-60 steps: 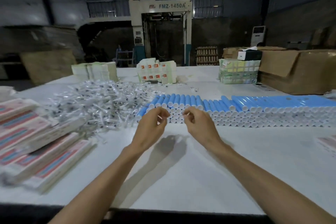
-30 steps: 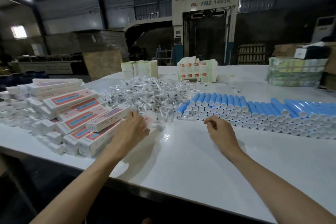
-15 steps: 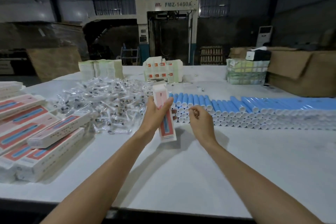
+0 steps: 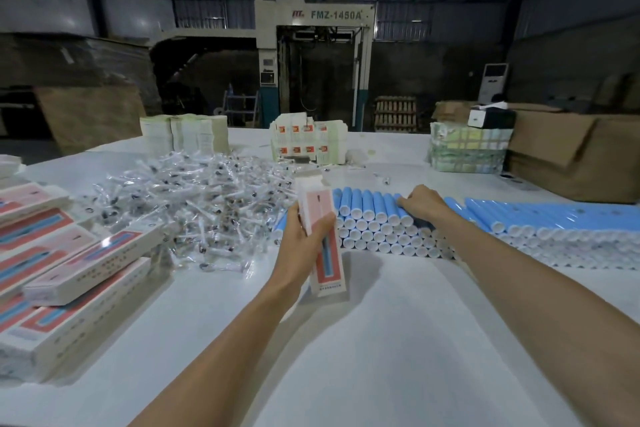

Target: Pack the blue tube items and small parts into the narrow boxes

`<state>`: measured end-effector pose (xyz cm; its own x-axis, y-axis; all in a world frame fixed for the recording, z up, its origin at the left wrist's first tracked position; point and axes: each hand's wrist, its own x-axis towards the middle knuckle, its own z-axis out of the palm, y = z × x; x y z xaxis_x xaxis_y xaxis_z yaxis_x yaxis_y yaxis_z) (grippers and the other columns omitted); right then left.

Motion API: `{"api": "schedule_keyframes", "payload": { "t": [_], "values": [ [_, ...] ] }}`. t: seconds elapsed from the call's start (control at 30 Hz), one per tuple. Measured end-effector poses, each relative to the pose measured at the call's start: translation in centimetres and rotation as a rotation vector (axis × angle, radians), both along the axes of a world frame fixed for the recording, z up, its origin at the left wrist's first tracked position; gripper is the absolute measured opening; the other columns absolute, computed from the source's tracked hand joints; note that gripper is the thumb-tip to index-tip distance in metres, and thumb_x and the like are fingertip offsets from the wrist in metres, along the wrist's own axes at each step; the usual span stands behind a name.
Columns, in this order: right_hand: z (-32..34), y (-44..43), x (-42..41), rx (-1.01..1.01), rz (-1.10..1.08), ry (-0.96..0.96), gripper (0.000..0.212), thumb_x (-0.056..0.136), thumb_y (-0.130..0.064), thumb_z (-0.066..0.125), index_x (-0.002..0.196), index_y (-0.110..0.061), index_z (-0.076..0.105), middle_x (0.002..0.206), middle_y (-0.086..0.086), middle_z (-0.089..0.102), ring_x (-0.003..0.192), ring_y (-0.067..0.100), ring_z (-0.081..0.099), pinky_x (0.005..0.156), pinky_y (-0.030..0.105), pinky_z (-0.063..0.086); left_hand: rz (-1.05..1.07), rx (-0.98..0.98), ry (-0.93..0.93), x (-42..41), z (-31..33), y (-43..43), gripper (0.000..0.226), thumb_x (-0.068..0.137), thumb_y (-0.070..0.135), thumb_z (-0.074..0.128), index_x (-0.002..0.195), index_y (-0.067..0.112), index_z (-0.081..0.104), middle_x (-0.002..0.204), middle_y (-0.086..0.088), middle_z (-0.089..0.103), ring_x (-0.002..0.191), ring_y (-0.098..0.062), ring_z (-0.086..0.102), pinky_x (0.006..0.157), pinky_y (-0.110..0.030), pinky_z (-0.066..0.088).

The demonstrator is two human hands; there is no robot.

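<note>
My left hand grips a narrow white box with a red and blue panel, held upright above the white table, its top flap open. My right hand reaches onto the stacked row of blue tubes with white caps, fingers curled over the top tubes; whether it holds one is hidden. A heap of small parts in clear wrappers lies left of the tubes.
A stack of narrow boxes lies at the left edge. Bundles of flat cartons, paper stacks, a wrapped bundle and a brown carton stand at the back.
My right hand has moved from beside the box out onto the top of the blue tube stack. My left hand still holds the box upright, slightly lower.
</note>
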<state>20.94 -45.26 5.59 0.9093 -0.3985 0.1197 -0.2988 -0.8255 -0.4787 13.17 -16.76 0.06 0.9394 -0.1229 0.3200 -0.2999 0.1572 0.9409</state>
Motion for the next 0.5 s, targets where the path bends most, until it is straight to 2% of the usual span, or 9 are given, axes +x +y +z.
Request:
{"api": "schedule_keyframes", "payload": {
  "t": [0.1,0.17,0.23,0.3,0.33,0.4,0.47,0.5],
  "values": [
    [1.8,0.6,0.3,-0.099,0.028,0.102,0.038,0.1,-0.035,0.064,0.078,-0.01,0.045,0.083,0.009,0.055,0.071,0.023,0.053,0.06,0.033,0.04,0.031,0.014,-0.019,0.2,0.1,0.0,0.03,0.101,0.045,0.071,0.125,0.041,0.054,0.1,0.032,0.071,0.092,0.004,0.074,0.063,-0.009,0.055],
    [2.3,1.1,0.4,-0.15,0.025,0.155,0.032,0.099,-0.028,0.065,0.083,-0.01,0.044,0.095,0.011,0.056,0.081,0.026,0.056,0.066,0.033,0.043,0.051,0.029,-0.021,0.1,0.2,-0.1,0.032,0.098,0.045,0.074,0.126,0.038,0.061,0.103,0.026,0.074,0.093,0.002,0.075,0.064,-0.012,0.057],
    [2.1,1.1,0.4,-0.146,0.009,0.178,0.025,0.098,-0.022,0.065,0.096,-0.006,0.046,0.106,0.013,0.053,0.092,0.03,0.055,0.074,0.035,0.044,0.069,0.057,-0.026,0.0,0.3,0.0,0.036,0.096,0.043,0.078,0.128,0.033,0.065,0.108,0.019,0.075,0.094,0.0,0.075,0.064,-0.013,0.058],
    [2.1,0.9,-0.3,-0.106,-0.024,0.108,0.021,0.099,-0.017,0.063,0.104,-0.005,0.046,0.11,0.016,0.053,0.095,0.033,0.054,0.076,0.036,0.044,0.079,0.088,-0.037,-0.1,0.4,0.0,0.04,0.093,0.041,0.081,0.129,0.03,0.068,0.109,0.017,0.076,0.096,0.002,0.074,0.065,-0.014,0.058],
    [2.2,0.9,-0.9,-0.076,-0.048,0.012,0.019,0.099,-0.016,0.062,0.103,-0.003,0.049,0.109,0.016,0.056,0.094,0.033,0.056,0.075,0.037,0.046,0.082,0.1,-0.041,-0.2,0.4,0.0,0.04,0.093,0.041,0.082,0.129,0.029,0.069,0.107,0.018,0.077,0.095,0.002,0.073,0.065,-0.013,0.057],
    [3.1,1.2,-2.4,0.115,-0.049,-0.281,0.017,0.099,-0.019,0.065,0.097,-0.002,0.06,0.1,0.015,0.066,0.092,0.036,0.066,0.075,0.042,0.052,0.092,0.122,-0.041,-0.3,0.4,-0.1,0.04,0.092,0.042,0.083,0.127,0.029,0.069,0.104,0.021,0.076,0.094,0.004,0.073,0.064,-0.011,0.056],
    [4.3,2.5,-4.7,0.557,0.122,-0.578,0.01,0.099,-0.017,0.071,0.097,-0.007,0.067,0.098,0.01,0.072,0.097,0.032,0.072,0.083,0.043,0.061,0.096,0.141,-0.048,-0.2,0.4,-0.3,0.039,0.091,0.042,0.083,0.126,0.031,0.068,0.101,0.025,0.075,0.094,0.006,0.071,0.064,-0.01,0.055],
    [5.0,3.4,-6.2,0.8,0.246,-0.667,0.01,0.098,-0.014,0.072,0.102,-0.007,0.067,0.101,0.009,0.073,0.1,0.029,0.075,0.085,0.039,0.063,0.092,0.151,-0.058,-0.2,0.3,-0.4,0.039,0.091,0.041,0.083,0.126,0.031,0.068,0.102,0.027,0.074,0.095,0.007,0.071,0.065,-0.01,0.055]
  ]
}}
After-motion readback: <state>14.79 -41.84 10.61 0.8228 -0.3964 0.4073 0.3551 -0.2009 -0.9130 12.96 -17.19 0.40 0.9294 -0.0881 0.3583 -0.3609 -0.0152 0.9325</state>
